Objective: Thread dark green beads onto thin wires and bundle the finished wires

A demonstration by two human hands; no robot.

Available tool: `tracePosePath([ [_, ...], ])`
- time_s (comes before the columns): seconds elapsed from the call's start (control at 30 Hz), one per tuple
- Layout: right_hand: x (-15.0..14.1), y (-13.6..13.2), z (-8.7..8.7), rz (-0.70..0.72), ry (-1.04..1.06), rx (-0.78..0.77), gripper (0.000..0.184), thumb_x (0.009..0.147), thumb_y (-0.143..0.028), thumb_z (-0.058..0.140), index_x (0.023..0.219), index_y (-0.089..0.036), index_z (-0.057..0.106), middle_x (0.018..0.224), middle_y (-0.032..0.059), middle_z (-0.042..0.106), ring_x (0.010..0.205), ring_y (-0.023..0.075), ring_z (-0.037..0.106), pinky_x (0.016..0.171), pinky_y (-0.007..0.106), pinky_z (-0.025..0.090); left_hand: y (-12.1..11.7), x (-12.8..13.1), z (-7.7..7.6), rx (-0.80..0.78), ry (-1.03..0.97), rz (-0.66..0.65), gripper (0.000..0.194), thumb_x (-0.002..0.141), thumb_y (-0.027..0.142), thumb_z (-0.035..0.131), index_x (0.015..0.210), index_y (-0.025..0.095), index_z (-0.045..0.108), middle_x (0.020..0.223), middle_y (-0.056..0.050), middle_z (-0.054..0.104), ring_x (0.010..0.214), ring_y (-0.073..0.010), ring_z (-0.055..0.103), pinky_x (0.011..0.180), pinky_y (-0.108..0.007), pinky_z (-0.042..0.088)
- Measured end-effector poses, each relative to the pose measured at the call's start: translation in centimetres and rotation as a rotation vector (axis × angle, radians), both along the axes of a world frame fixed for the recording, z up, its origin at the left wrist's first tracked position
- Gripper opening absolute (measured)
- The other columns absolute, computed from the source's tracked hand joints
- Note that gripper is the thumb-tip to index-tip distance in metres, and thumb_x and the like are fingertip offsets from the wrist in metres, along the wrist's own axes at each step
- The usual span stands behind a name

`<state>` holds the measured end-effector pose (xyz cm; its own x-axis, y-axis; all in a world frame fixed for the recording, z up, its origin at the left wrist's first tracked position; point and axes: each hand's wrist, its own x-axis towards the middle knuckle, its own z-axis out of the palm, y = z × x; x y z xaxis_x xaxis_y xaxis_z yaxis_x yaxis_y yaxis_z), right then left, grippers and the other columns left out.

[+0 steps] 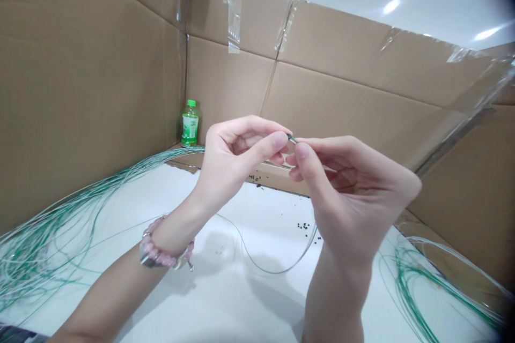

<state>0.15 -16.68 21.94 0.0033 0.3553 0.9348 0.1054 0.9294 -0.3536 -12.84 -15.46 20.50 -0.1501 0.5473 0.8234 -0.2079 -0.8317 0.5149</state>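
My left hand (231, 158) is raised over the white table, thumb and forefinger pinched on a tiny black piece (288, 136). Facing it, my right hand (350, 187) pinches the end of a thin green wire (294, 140) between thumb and forefinger. The wire's tip meets the black piece in the small gap between my fingertips; whether it sits inside, I cannot tell. Below the hands a thin wire (267, 271) hangs in a loose curve over the table. Several similar black bits (303, 226) lie scattered on the surface beneath.
A large bundle of green and white wires (44, 238) spreads along the left side. Another bundle (406, 284) lies at the right. Cardboard walls (225, 80) enclose the white table (217, 300). A green bottle (190, 124) stands in the back left corner.
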Motion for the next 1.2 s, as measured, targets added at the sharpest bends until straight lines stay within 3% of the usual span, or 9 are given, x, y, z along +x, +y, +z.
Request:
tracePosePath([
  [0.17, 0.1, 0.0, -0.1, -0.004, -0.011, 0.019, 0.019, 0.082, -0.007, 0.067, 0.079, -0.025, 0.072, 0.069, -0.0034, 0.07, 0.057, 0.0109, 0.064, 0.05, 0.022, 0.052, -0.1, 0.1, 0.0, -0.002, 0.0, -0.039, 0.005, 0.082, 0.025, 0.072, 0.081, 0.022, 0.074, 0.069, 0.005, 0.072, 0.062, -0.0072, 0.069, 0.059, -0.014, 0.06],
  [0.43, 0.1, 0.0, -0.2, -0.012, -0.022, 0.036, 0.02, 0.081, -0.006, 0.067, 0.081, -0.025, 0.072, 0.069, -0.0036, 0.07, 0.059, 0.0112, 0.065, 0.051, 0.023, 0.053, -0.1, 0.2, -0.2, -0.017, 0.019, 0.037, 0.01, 0.082, 0.03, 0.072, 0.08, 0.02, 0.072, 0.071, 0.003, 0.073, 0.063, -0.0093, 0.07, 0.058, -0.017, 0.06],
  [0.57, 0.3, 0.1, -0.1, -0.024, -0.042, 0.053, 0.019, 0.082, -0.008, 0.068, 0.083, -0.027, 0.072, 0.072, -0.0048, 0.071, 0.058, 0.0105, 0.065, 0.051, 0.022, 0.053, -0.4, 0.3, 0.0, 0.023, 0.039, 0.155, 0.006, 0.081, 0.026, 0.072, 0.08, 0.02, 0.073, 0.07, 0.003, 0.072, 0.059, -0.0091, 0.068, 0.054, -0.017, 0.059],
  [0.77, 0.7, 0.6, -0.1, -0.011, -0.048, -0.043, 0.016, 0.082, -0.015, 0.071, 0.088, -0.03, 0.07, 0.075, -0.0049, 0.073, 0.063, 0.0141, 0.069, 0.054, 0.025, 0.059, -0.8, 0.2, 0.5, 0.052, 0.072, 0.304, 0.002, 0.078, 0.018, 0.074, 0.078, 0.02, 0.073, 0.065, 0.004, 0.07, 0.057, -0.0085, 0.067, 0.05, -0.015, 0.057],
  [0.93, 0.4, 0.6, 0.0, 0.066, -0.06, -0.049, 0.014, 0.083, -0.011, 0.068, 0.082, -0.025, 0.071, 0.073, -0.0043, 0.071, 0.066, 0.0133, 0.069, 0.06, 0.025, 0.062, -1.0, 0.0, 0.5, 0.074, 0.136, 0.373, 0.007, 0.081, 0.02, 0.07, 0.075, 0.018, 0.073, 0.065, 0.002, 0.069, 0.056, -0.0089, 0.065, 0.05, -0.017, 0.056],
  [1.1, 1.2, 0.7, 0.5, 0.027, -0.151, -0.117, 0.013, 0.075, -0.008, 0.068, 0.074, -0.021, 0.066, 0.068, -0.0042, 0.068, 0.062, 0.0113, 0.067, 0.054, 0.019, 0.057, -0.9, 0.1, 0.2, 0.13, 0.164, 0.461, 0.009, 0.082, 0.019, 0.069, 0.074, 0.018, 0.07, 0.067, 0.002, 0.069, 0.058, -0.0084, 0.064, 0.052, -0.017, 0.054],
  [1.2, 3.1, 1.4, 0.8, 0.008, -0.424, -0.218, 0.011, 0.07, -0.011, 0.069, 0.068, -0.02, 0.065, 0.065, -0.0041, 0.068, 0.058, 0.0117, 0.067, 0.055, 0.019, 0.057, -0.6, 0.1, 0.2, 0.114, 0.165, 0.466, 0.01, 0.084, 0.02, 0.067, 0.074, 0.017, 0.068, 0.066, 0.002, 0.067, 0.056, -0.0081, 0.063, 0.053, -0.018, 0.053],
])
